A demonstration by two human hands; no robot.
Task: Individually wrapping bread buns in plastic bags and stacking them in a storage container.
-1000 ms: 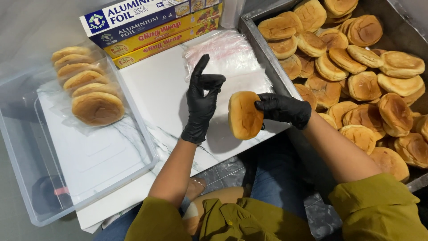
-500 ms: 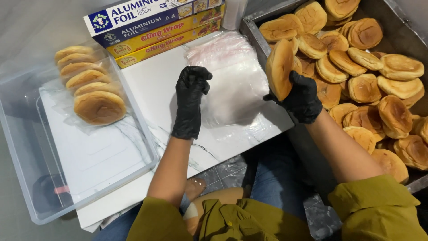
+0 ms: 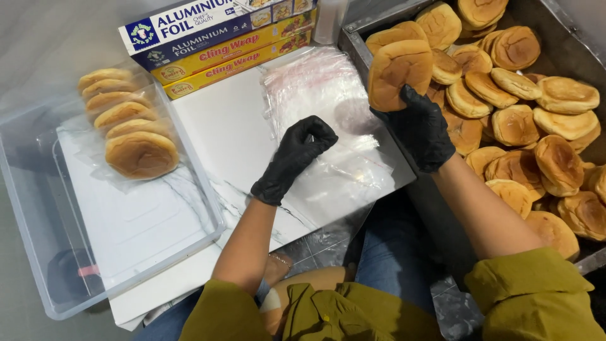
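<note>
Right hand [image 3: 420,129] grips bun [image 3: 398,72] above metal tray [image 3: 353,38] of buns. Left hand [image 3: 297,155] pinches clear bags [image 3: 328,88] on white surface [image 3: 221,132].

Right hand [image 3: 420,126]: a second ago it holds the bun [image 3: 399,71] low over the white board [image 3: 233,145], level with the left hand and just beside it. Half a second ago it is up at the edge of the metal tray [image 3: 353,47], bun turned on edge. Now the bun sits higher, over the tray's near corner, its browned top facing the camera

Left hand [image 3: 297,155]: a second ago its fingers are spread and pointing up beside the bun. Half a second ago they fold down onto the stack of clear plastic bags [image 3: 328,101]. Now they curl tight, pinching at the top bag, lower on the stack
</note>
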